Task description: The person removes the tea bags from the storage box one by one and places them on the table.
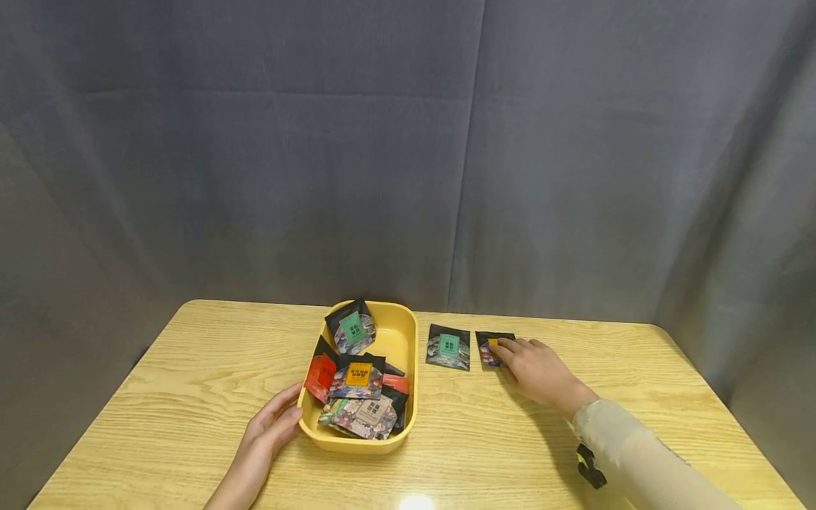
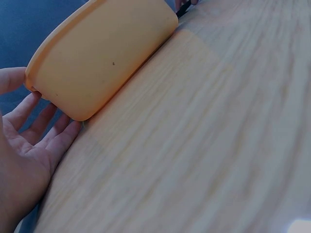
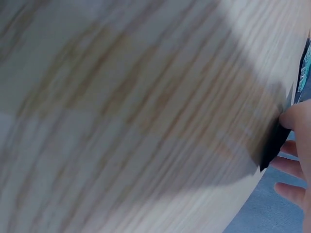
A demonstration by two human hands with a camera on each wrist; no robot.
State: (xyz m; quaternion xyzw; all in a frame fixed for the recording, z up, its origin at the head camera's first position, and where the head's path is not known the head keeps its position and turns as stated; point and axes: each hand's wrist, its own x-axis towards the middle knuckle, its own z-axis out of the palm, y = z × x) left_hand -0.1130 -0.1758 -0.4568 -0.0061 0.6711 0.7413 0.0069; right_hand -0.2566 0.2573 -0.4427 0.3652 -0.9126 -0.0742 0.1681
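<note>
My left hand rests against the left side of a yellow plastic bin, its thumb and extended fingers touching rim and wall. In the bin lie several printed sachets: a green-label one, a red-label one, an orange-label one and a pale-label one. To the right of the bin, my right hand pinches a black sachet with an orange label at the tabletop. Its fingers cover part of the label. Beside it, a green-label sachet lies flat.
The wooden table has rounded far corners. A grey curtain hangs behind it and along the sides. A black and yellow strap piece shows at the right sleeve.
</note>
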